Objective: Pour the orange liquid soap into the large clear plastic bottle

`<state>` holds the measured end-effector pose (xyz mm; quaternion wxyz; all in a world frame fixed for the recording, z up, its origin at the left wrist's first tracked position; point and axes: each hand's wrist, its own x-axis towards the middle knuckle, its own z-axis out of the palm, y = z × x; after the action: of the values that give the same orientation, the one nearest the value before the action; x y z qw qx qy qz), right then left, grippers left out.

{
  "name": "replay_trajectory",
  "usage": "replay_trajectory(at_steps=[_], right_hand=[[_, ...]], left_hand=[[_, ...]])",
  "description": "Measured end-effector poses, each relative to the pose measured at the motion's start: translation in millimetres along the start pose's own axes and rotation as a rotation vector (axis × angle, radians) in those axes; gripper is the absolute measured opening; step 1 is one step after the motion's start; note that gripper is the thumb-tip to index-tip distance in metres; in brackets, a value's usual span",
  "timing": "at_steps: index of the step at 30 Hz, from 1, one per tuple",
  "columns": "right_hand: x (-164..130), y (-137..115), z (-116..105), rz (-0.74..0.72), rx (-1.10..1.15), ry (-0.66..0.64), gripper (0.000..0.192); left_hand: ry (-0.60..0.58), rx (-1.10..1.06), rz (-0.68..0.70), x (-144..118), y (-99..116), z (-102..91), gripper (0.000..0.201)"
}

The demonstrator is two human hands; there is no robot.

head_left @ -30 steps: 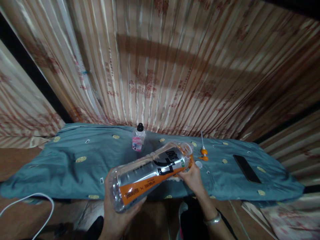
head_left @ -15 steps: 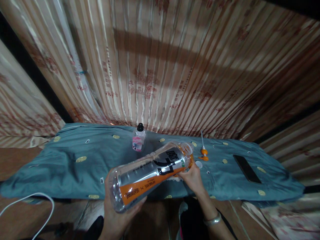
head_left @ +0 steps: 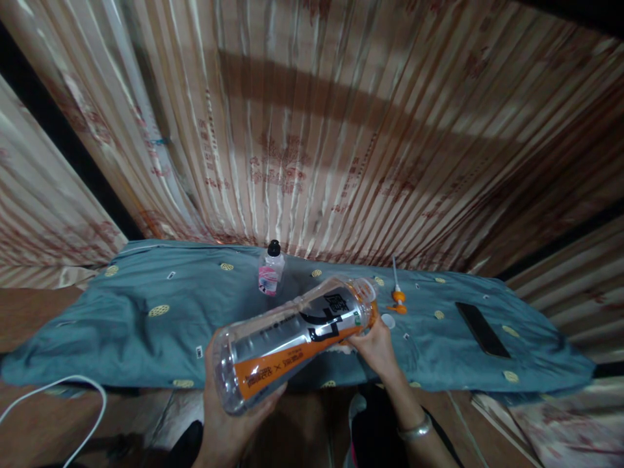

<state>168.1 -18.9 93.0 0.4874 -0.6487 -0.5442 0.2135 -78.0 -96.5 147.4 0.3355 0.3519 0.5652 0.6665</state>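
The person's left hand is wrapped round the base of a large clear bottle, fingers curled close to the smooth, shiny plastic. The right hand, a silvery bangle at its wrist, closes on an orange object just by the neck; most of it is hidden from me, and I can't tell whether those fingers touch the bottle too. The bottle, labelled silver and orange, lies aslant above the rumpled teal cloth, its long axis running from near left to far right, mouth to the right. Near the right hand lie a round white disc and an orange pump with a thin pale tube; farther right, a flat black phone. Beyond the bottle a small black-capped bottle stands upright before pleated, glossy curtains.
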Motion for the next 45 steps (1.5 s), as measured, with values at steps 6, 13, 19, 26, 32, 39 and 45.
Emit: replay_trajectory(at_steps=[6,13,19,26,32,39,45], right_hand=[[-0.4,0.7,-0.4,0.026,0.021,0.0,0.056],[-0.5,1.3,-0.8,0.018,0.025,-0.017,0.062],[0.3,2.3,-0.2,-0.01,0.007,0.008,0.067],[0.6,5.3,1.0,-0.019,-0.038,0.018,0.064],[0.0,4.8,0.5,-0.008,-0.035,0.011,0.055],[-0.2,1.0,0.5,-0.024,-0.013,0.024,0.057],[-0.8,-1.1,-0.9,-0.002,-0.018,0.017,0.055]], left_hand=[[0.008,0.028,0.014,0.2,-4.3,-1.6,0.087],[-0.008,0.004,-0.001,0.8,-4.4,-2.4,0.082],[0.01,-0.003,-0.054,-0.8,1.1,-0.2,0.089],[-0.03,0.018,0.024,2.1,-2.7,-0.8,0.084],[-0.035,0.001,0.021,2.6,-4.8,-1.1,0.082],[-0.014,-0.009,0.011,2.4,-4.6,1.0,0.083],[-0.012,-0.031,-0.023,1.5,-1.9,2.0,0.078]])
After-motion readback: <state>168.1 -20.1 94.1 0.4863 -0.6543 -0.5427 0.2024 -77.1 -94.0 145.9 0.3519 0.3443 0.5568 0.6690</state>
